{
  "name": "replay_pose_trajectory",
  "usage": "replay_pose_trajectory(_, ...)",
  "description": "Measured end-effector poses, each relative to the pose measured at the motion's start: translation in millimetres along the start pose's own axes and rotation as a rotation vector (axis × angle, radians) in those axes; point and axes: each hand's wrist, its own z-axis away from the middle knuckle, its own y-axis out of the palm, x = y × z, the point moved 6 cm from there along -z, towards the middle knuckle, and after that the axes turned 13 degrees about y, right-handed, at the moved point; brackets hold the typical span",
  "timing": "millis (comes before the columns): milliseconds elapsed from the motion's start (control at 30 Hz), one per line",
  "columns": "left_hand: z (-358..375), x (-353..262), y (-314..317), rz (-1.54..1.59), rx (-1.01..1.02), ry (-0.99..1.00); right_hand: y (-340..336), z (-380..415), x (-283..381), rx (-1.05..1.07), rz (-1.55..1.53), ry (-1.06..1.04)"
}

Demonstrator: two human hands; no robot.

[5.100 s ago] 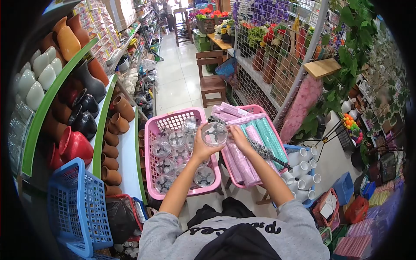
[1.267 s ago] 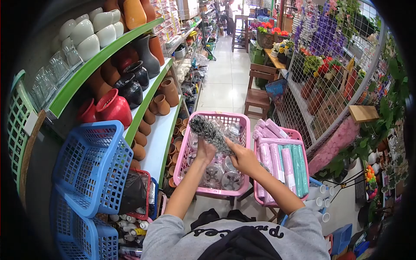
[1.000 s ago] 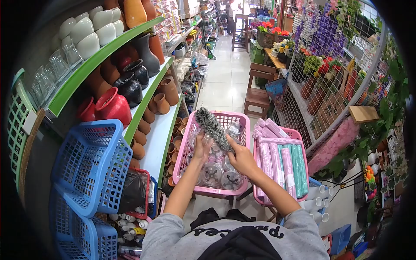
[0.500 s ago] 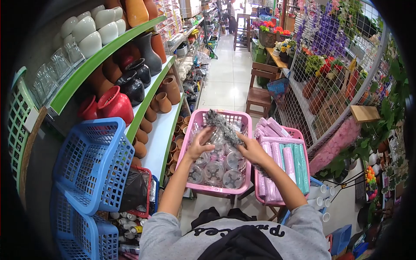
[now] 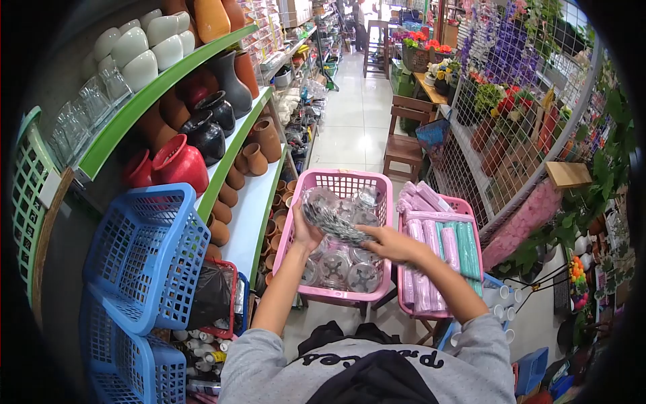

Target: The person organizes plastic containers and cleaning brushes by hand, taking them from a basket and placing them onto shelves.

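Observation:
A grey fluffy cloth (image 5: 336, 225), blurred by motion, lies across a clear round container (image 5: 320, 199) above the pink basket (image 5: 386, 236). My right hand (image 5: 389, 244) is closed on the cloth's lower right end. At the container's left side, my left hand (image 5: 305, 227) has its fingers wrapped round it, partly hidden behind it. Several more clear round containers (image 5: 333, 268) with dark star-like patterns fill the basket.
A second pink basket (image 5: 402, 286) with pink and teal wrapped rolls stands right of the first. Blue baskets (image 5: 145, 259) and pottery shelves (image 5: 239, 195) are at the left. A wooden chair (image 5: 404, 149) and wire rack (image 5: 498, 195) stand ahead right. A distant person (image 5: 360, 27) is partly visible.
My left hand has moved left and now holds a container. The cloth has come lower, with my right hand still on it and slightly lower.

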Motion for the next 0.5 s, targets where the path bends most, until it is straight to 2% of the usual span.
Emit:
replay_pose_trajectory(33, 2.0, -4.8, -1.3, -0.041, -0.052, 0.056, -3.6, 1.9, -7.0, 0.053, 0.067, -0.028)
replay_pose_trajectory(100, 4.2, -2.4, -0.9, -0.126, -0.043, 0.048, -21.8, -1.0, -10.0, 0.011, 0.136, -0.048)
replay_pose_trajectory(167, 9.7, 2.8, -4.6, -0.293, -0.042, 0.030, -33.3, -3.6, -9.4, -0.047, 0.324, 0.184)
replay_pose_trajectory(233, 2.6, 5.3, -4.6, -0.269, -0.057, 0.031, -17.3, -13.9, -14.0, -0.103, 0.301, 0.158)
replay_pose_trajectory(300, -3.4, 12.6, -9.0, -0.167, -0.078, -0.017, -0.2, -18.4, -9.6, -0.179, -0.014, -0.174)
replay_pose_trajectory(333, -10.2, 13.8, -17.3, -0.180, -0.026, -0.067, 0.1, -13.2, -1.7, -0.070, 0.023, -0.097)
replay_pose_trajectory(500, 4.9, 23.2, -11.6, -0.228, -0.098, -0.078, -5.8, -15.8, -0.7, 0.063, 0.182, 0.081)
